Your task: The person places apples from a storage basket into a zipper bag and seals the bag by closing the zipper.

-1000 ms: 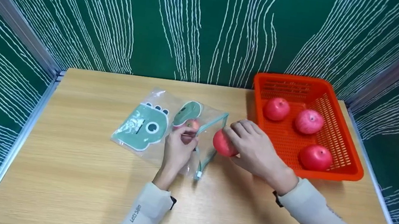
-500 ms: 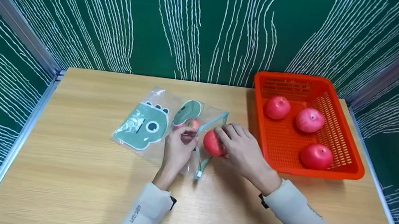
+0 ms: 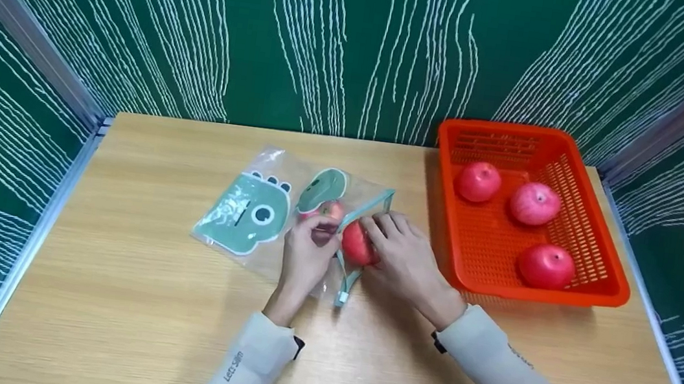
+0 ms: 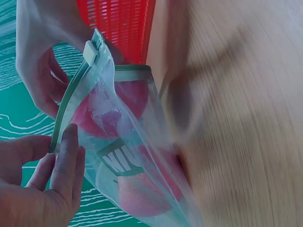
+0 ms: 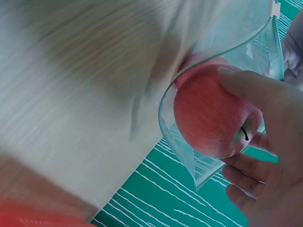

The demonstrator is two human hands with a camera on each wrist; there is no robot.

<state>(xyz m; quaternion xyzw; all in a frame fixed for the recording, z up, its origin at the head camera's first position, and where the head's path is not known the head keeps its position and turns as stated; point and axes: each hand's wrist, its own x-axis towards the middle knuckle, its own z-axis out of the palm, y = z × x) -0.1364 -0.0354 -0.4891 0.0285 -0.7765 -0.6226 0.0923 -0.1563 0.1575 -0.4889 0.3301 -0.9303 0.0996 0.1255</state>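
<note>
A clear zip bag [image 3: 267, 268] printed with green cartoon shapes lies on the table, its green-edged mouth spread toward the right. My left hand [image 3: 305, 256] pinches the upper edge of that mouth between thumb and fingers, as the left wrist view shows. In my right hand [image 3: 405, 258] is a red apple [image 5: 213, 111], gripped by thumb and fingers, stem toward the palm. This apple sits in the bag's mouth, partly past the rim. Deeper inside the bag is another apple [image 4: 147, 189], partly covered by the print. A white slider [image 4: 90, 53] sits at one end of the zip.
An orange-red plastic basket [image 3: 458, 258] stands at the table's right, holding a red apple [image 3: 479, 181], a pinkish apple [image 3: 535, 203] and another red apple [image 3: 546, 266]. Green walls with white wavy lines [image 3: 359, 50] border the wooden table [image 3: 127, 290].
My right hand has moved left with the apple, from beside the bag's opening into its mouth. The left hand has kept its pinch on the bag's edge.
</note>
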